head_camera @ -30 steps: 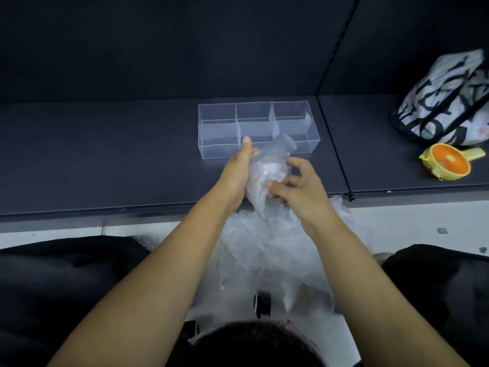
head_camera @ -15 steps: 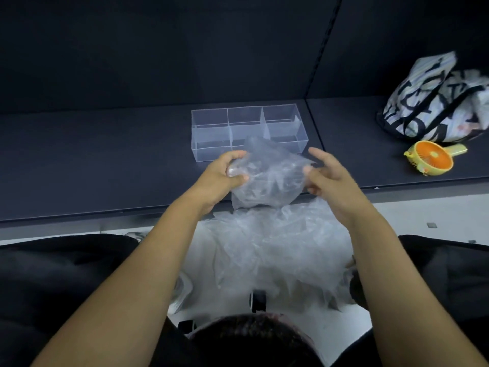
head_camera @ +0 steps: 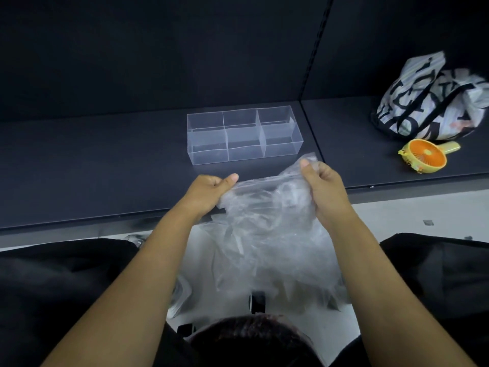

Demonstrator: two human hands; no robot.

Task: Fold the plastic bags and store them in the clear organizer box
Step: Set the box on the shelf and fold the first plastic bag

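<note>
The left grip (head_camera: pixel 209 193) and the right grip (head_camera: pixel 322 186) both grasp one clear plastic bag (head_camera: pixel 267 197), holding it stretched between them above the front edge of the dark shelf (head_camera: pixel 92 168). The left grip pinches the bag's left edge, thumb on top and fingers curled beneath. The right grip pinches the bag's upper right corner, thumb raised and pressed onto the plastic, and sits a little farther from the body than the left. The bag is crumpled and sags between the two grips, its lower part drooping past the shelf's front edge. Under it, between the forearms, a loose pile of more bags (head_camera: pixel 270 260) lies on the pale floor (head_camera: pixel 397 215), between the person's dark-clad legs; where the held bag ends and the pile begins is hard to tell. The organizer box (head_camera: pixel 206 154) stands on the shelf beyond the grips, set back from the front edge and near the seam at the right end of that shelf panel, with three compartments side by side. The right grip's thumb is near the box's front right corner but apart from it. On the neighbouring panel toward the right edge, a black-and-white patterned tote (head_camera: pixel 428 102) slumps against the back wall, with an orange and yellow hand fan (head_camera: pixel 424 158) lying just in front of it.
</note>
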